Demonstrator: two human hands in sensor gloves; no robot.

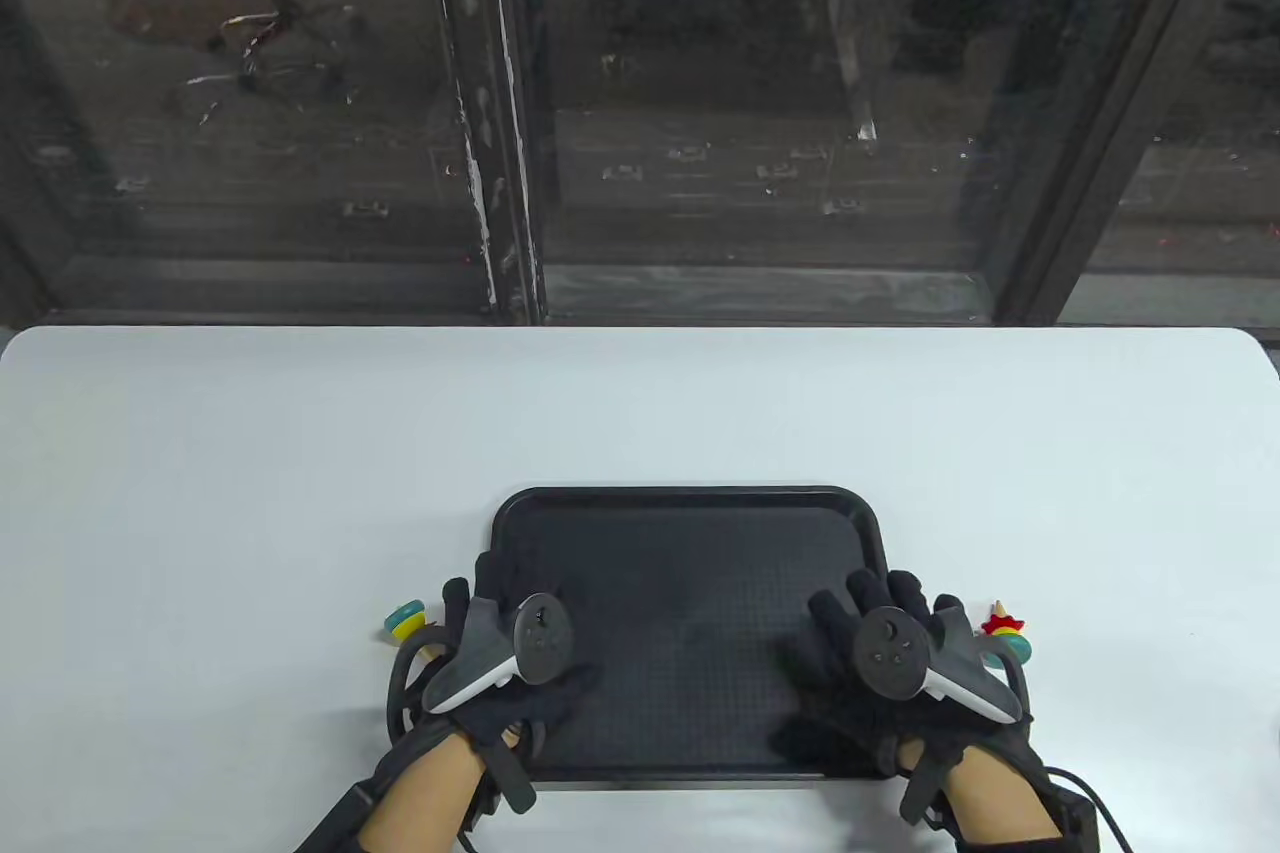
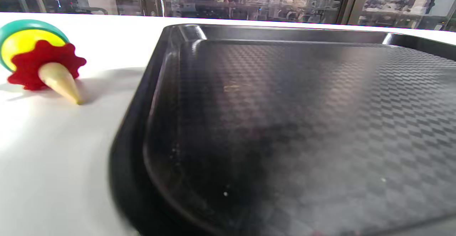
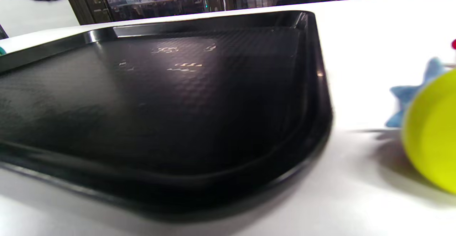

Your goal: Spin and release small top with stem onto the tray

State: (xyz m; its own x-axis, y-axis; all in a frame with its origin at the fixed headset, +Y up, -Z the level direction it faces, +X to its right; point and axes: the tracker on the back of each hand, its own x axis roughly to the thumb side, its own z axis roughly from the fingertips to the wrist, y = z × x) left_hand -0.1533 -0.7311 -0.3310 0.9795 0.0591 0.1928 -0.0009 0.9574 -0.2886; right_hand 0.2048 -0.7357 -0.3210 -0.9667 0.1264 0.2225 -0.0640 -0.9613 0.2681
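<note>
Now both hands, left hand (image 1: 505,658) and right hand (image 1: 915,658), lie flat over tray (image 1: 690,501).

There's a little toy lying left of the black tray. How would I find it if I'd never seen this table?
Find the white table, then the black tray near its front edge. Just off the tray's left side, beside the left hand, the top lies tipped over. It has teal, yellow and a spiky red disc with a pale wooden cone, unlike the top on the right, which has a blue star layer.
</note>
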